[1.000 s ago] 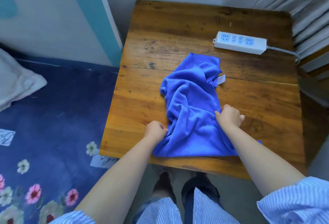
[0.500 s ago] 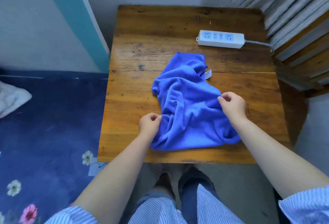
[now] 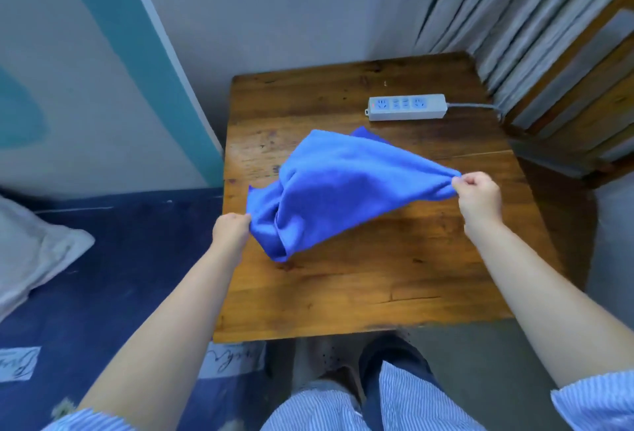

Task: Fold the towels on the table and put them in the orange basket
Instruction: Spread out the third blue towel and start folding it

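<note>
The left hand [image 3: 230, 230] and the right hand [image 3: 477, 194] are each pinching a corner of the blue microfibre towel [image 3: 346, 187] with curled fingers, stretching it taut and raised over the middle of the wooden worktop [image 3: 394, 279], its lower fold sagging toward six o'clock. A white power strip [image 3: 407, 107] is lying at one o'clock near the far edge, well apart from the towel, while bare wood is showing along the near edge and the right edge.
</note>
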`<state>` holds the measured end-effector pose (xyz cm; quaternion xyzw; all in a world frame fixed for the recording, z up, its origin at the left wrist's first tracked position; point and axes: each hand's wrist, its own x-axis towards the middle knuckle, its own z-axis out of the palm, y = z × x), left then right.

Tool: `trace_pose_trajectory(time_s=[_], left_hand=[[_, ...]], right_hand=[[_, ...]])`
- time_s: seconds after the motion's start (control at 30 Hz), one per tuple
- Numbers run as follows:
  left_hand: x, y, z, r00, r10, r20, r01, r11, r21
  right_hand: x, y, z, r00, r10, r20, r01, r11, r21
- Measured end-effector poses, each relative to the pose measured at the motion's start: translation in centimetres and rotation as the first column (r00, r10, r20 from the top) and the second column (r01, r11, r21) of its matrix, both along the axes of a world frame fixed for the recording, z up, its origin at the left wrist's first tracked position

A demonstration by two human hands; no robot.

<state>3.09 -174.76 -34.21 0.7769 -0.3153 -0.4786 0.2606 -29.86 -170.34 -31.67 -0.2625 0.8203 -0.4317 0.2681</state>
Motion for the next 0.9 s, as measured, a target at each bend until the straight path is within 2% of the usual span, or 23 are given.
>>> trace_pose_trajectory(time_s=[0.07, 0.13, 0.17, 0.27, 0.37, 0.43, 0.53, 0.63, 0.7, 0.8, 0.9], left_hand=[[0.3, 1.3, -1.7, 0.955, -0.216, 0.201, 0.174, 0.963, 0.207], [0.2, 2.6, -2.8, 0.811, -0.452, 0.372, 0.321, 0.874, 0.365], [-0.1, 3.2, -3.3, 0.746, -0.522, 0.415, 0.368, 0.841, 0.396], [-1.5, 4.2, -4.6, 0.644, -0.602, 0.472, 0.474, 0.798, 0.372], [-3.4, 5.2, -5.8, 0.59, -0.702, 0.4, 0.542, 0.711, 0.448], [-4.1, 5.9, -6.2, 0.61, -0.694, 0.384, 0.5, 0.712, 0.493], [-4.3, 6.3, -6.7, 0.685, -0.602, 0.41, 0.398, 0.781, 0.482], [-3.9, 6.1, -7.3, 0.747, -0.516, 0.419, 0.339, 0.838, 0.428], [-3.5, 6.0, -7.5, 0.774, -0.494, 0.397, 0.367, 0.86, 0.356], [-3.4, 5.8, -7.6, 0.844, -0.457, 0.282, 0.415, 0.888, 0.198], [-3.7, 5.2, -6.8, 0.943, -0.328, 0.06, 0.321, 0.942, 0.1]], right_hand=[[0.1, 1.7, -2.4, 0.998, 0.047, 0.03, -0.05, 0.992, 0.116], [0.5, 3.1, -4.5, 0.995, 0.088, 0.043, -0.096, 0.969, 0.226], [0.6, 3.6, -5.4, 0.994, 0.096, 0.043, -0.104, 0.958, 0.265], [0.9, 4.7, -7.3, 0.995, 0.093, 0.031, -0.097, 0.932, 0.35], [0.8, 5.5, -8.2, 0.996, 0.081, 0.035, -0.088, 0.899, 0.43], [0.8, 5.9, -8.4, 0.995, 0.09, 0.049, -0.102, 0.874, 0.475], [0.7, 6.0, -8.6, 0.991, 0.127, 0.052, -0.136, 0.848, 0.512], [0.5, 5.9, -8.6, 0.986, 0.155, 0.058, -0.162, 0.833, 0.53], [0.4, 5.7, -8.4, 0.985, 0.156, 0.079, -0.174, 0.838, 0.517], [0.4, 5.5, -7.8, 0.984, 0.155, 0.085, -0.176, 0.851, 0.494], [0.5, 5.2, -6.6, 0.985, 0.154, 0.073, -0.17, 0.876, 0.45]])
